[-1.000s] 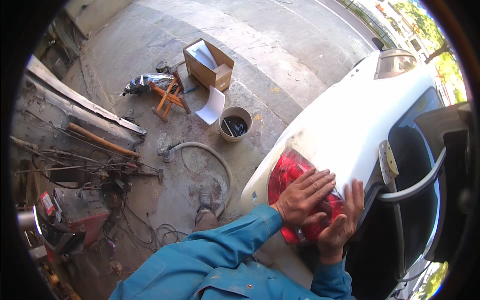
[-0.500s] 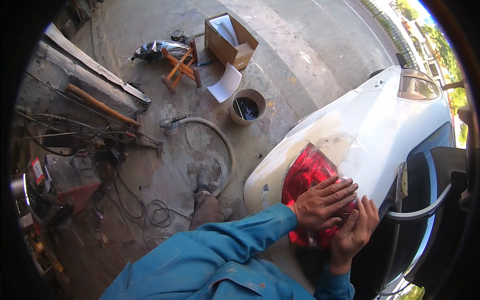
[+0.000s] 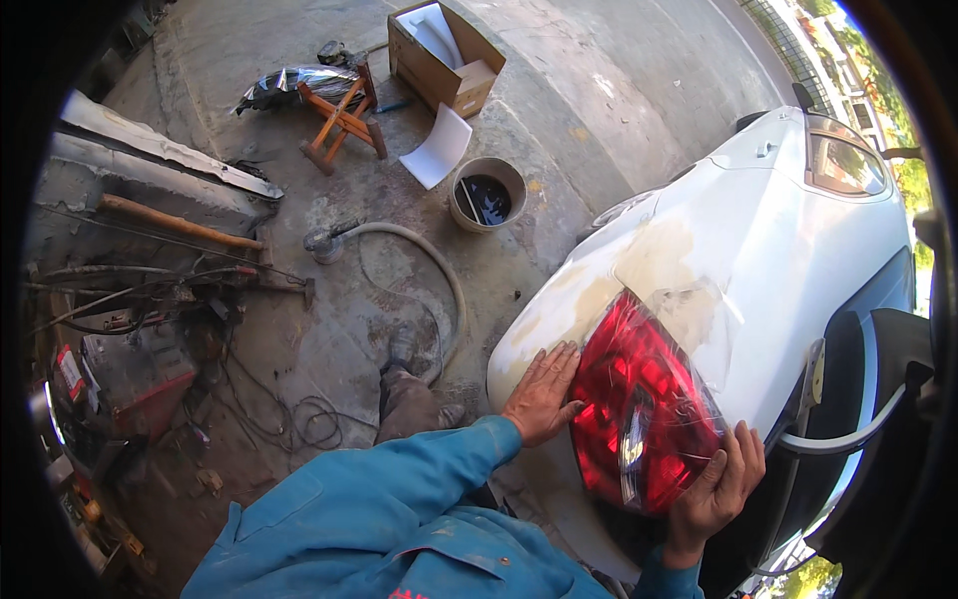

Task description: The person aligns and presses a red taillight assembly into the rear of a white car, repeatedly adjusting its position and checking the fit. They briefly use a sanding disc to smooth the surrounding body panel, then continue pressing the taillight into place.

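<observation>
A red tail light (image 3: 649, 399) with a clear strip sits at the rear corner of a white car (image 3: 753, 270). Loose clear film lies over its upper right part. My left hand (image 3: 544, 394) is open, its fingers stretched flat on the car body along the light's left edge, the thumb tip at the lens. On the other side, my right hand (image 3: 714, 489) rests at the lower right corner of the light. Its fingers are extended and slightly bent over the edge, with the thumb on the lens side.
Tan filler patches (image 3: 654, 255) mark the car body. On the floor stand a bucket of dark liquid (image 3: 487, 195), an open cardboard box (image 3: 444, 60), a white foam sheet (image 3: 436, 148) and a folding wooden stool (image 3: 344, 125). A hose (image 3: 444, 270) and cables (image 3: 314, 424) lie left of my feet.
My left hand has moved left off the lens onto the car body beside it, uncovering the tail light. My right hand stays at the light's right edge. The view has shifted slightly.
</observation>
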Tool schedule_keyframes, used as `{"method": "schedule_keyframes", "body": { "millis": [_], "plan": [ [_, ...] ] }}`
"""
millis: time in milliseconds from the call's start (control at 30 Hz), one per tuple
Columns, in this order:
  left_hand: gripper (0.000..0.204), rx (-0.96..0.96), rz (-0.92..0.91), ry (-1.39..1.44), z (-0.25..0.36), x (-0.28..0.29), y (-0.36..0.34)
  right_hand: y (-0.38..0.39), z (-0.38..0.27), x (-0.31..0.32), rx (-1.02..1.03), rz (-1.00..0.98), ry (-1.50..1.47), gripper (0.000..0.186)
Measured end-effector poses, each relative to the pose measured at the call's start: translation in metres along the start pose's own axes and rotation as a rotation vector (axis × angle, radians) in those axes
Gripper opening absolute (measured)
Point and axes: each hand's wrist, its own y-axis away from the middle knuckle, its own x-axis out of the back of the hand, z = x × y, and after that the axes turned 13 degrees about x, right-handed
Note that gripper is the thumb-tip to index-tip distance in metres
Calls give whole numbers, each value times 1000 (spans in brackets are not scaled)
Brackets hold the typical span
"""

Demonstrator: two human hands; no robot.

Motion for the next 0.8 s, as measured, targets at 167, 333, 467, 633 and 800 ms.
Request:
{"method": "schedule_keyframes", "body": {
  "millis": [167, 333, 467, 633, 800],
  "plan": [
    [85, -69, -114, -81, -12, 18, -45, 0, -2, 5, -46, -61, 38, 31],
    [84, -129, -250, -130, -13, 39, -98, 0, -5, 8, -98, -117, 85, 33],
    [82, -136, -301, -112, -13, 44, -132, -3, -5, 9, -116, -141, 85, 34],
    [78, -130, -331, -81, -7, 40, -164, 4, -2, 11, -145, -159, 89, 35],
    [71, -146, -280, -9, -10, 39, -171, 2, -4, 12, -152, -177, 101, 34]
  ]
}}
